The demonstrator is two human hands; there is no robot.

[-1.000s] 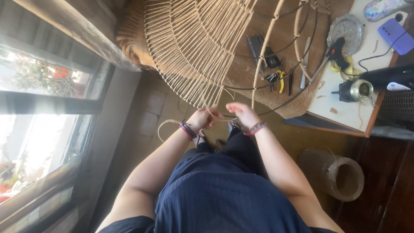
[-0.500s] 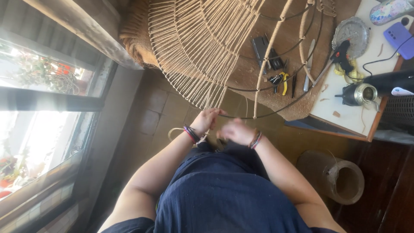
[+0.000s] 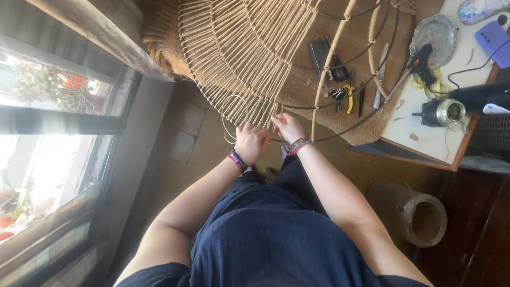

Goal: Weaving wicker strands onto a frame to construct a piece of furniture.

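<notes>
A large round wire frame [image 3: 340,114], partly wrapped with tan jute cord [image 3: 239,58], hangs in front of me over a table. My left hand [image 3: 252,142] is closed on the cord at the frame's lower rim, and a loose loop of cord [image 3: 232,114] curls out beside it. My right hand [image 3: 287,126] pinches the cord at the rim just to the right, close against the left hand. Both wrists wear woven bracelets. My dark blue clothing fills the lower middle.
A table [image 3: 425,143] at the right holds pliers with yellow handles [image 3: 342,94], a black glue gun [image 3: 419,64], a silver plate [image 3: 433,33] and a purple phone [image 3: 494,36]. A big spool of jute [image 3: 411,212] stands on the floor. Windows line the left side.
My hands have drawn together and shifted along the rim of the frame, and the loose loop of cord now stands up beside my left hand.
</notes>
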